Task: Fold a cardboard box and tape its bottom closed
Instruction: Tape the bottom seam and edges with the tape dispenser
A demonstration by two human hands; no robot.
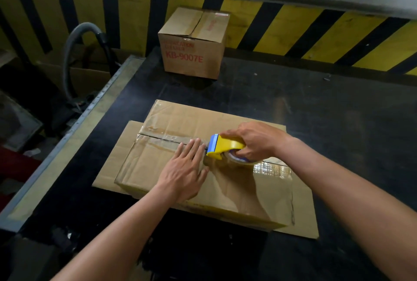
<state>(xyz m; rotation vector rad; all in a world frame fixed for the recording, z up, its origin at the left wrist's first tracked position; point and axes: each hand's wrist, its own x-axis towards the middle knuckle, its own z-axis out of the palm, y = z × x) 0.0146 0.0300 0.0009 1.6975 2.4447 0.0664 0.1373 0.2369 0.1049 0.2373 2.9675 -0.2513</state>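
A black table (pixel 338 111) carries a flat cardboard sheet (pixel 303 213) at six o'clock, under the cardboard box (pixel 158 163), and a printed carton (pixel 191 55) at twelve o'clock.

Left hand (pixel 184 169): palm down, flat on the box (pixel 144 163); fingers straight and close together, pointing away from the body; thumb spread to the right.
Left fingertips (pixel 194 144): just beside the front of the dispenser (pixel 222 146).
Left arm (pixel 117 235): bare, enters at the bottom edge and slants up and right to a straight wrist.
Right hand (pixel 252 140): knuckles up, fingers curled round the dispenser's handle, one finger lying along its top.
Right arm (pixel 338 186): bare, enters from the right edge and slants up and left.
Hands: near each other, not touching; the right sits farther out and to the right.
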